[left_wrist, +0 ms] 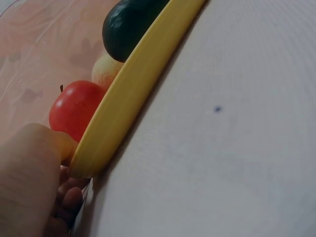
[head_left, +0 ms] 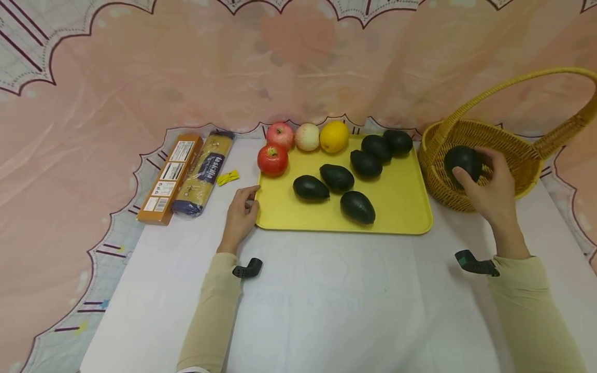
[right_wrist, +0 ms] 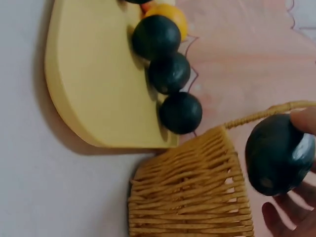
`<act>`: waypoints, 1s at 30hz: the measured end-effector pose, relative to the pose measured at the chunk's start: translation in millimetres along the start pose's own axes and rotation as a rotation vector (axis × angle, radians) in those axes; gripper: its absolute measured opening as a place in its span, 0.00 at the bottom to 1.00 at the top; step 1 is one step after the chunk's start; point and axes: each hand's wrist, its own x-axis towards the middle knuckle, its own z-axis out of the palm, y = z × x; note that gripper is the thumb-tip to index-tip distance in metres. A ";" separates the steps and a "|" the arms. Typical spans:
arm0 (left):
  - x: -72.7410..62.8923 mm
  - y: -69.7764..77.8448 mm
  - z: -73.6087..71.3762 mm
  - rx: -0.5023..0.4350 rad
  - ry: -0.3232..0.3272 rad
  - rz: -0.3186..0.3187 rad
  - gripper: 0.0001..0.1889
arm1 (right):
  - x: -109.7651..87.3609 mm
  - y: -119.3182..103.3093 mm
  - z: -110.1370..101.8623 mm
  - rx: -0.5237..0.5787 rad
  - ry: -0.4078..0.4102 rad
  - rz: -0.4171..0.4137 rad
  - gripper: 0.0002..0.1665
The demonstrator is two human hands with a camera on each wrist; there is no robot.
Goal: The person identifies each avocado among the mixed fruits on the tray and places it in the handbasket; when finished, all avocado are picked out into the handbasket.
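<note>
My right hand (head_left: 496, 184) grips a dark green avocado (head_left: 462, 165) over the opening of a yellow wicker basket (head_left: 450, 194). Thumb and fingers wrap its sides in the right wrist view, where the avocado (right_wrist: 279, 155) appears beside the basket's woven wall (right_wrist: 192, 197). At the left edge of a yellow tray (head_left: 396, 217), my left hand (head_left: 240, 215) holds the rim. In the left wrist view its digits lie above and below the tray's corner (left_wrist: 94, 153). Several more avocados (head_left: 356, 207) lie on the tray, some in its middle and others toward the back right.
Along the tray's back left sit a red fruit (head_left: 272, 159), a pinkish apple (head_left: 280, 135), a pale round fruit (head_left: 307, 137) and a yellow-orange fruit (head_left: 334, 137). Farther left lie a pasta bag (head_left: 203, 173), an orange-brown box (head_left: 170, 180) and a small yellow packet (head_left: 228, 177). The basket's handle (head_left: 513, 80) arches high.
</note>
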 end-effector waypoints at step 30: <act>-1.4 2.3 2.0 -0.007 0.017 0.006 0.20 | 42.0 22.4 6.6 -0.263 -0.562 0.274 0.57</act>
